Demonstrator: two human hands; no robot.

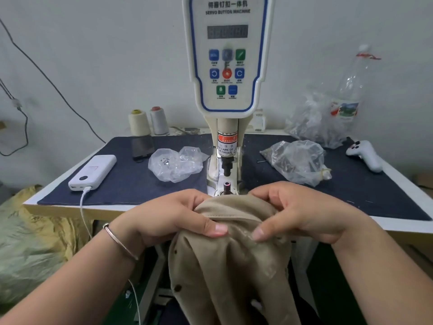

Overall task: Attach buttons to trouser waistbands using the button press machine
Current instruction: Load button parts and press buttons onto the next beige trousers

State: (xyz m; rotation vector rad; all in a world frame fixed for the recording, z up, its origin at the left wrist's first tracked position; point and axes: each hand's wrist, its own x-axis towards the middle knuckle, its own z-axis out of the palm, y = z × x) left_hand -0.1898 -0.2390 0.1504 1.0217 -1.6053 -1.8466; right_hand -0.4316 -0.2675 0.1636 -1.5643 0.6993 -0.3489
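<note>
Head view puts the khaki trousers (232, 266) nearest you, hanging down from your fingers toward your lap, with a dark button (177, 288) already on the lower part of the cloth.

Your left hand (168, 219) pinches the bunched waistband (232, 213) from the left, thumb on top of the fold and the other fingers curled under it. Your right hand (302, 212) grips the same fold from the right, thumb pressed on the cloth and the fingers wrapped over the hump. The two thumbs sit near each other, and the waistband's long axis runs left to right between them, across your line of sight.

Just beyond your fingertips, straight ahead and a little above the fold, stands the lower die (226, 186) of the servo button machine (226, 55), with the punch (226, 168) hanging directly over it. The far edge of the cloth reaches the base of the die but does not cover it. Both hands are about equally near, one on each side of the die, so the fold probably has to go forward and flatten between them.

Mind your thumbs, since they sit close to the press line.

Farther out on the surface (140, 179), clear bags (175, 164) lie left and right of the machine, and a power bank (93, 171) sits off to the left.
</note>
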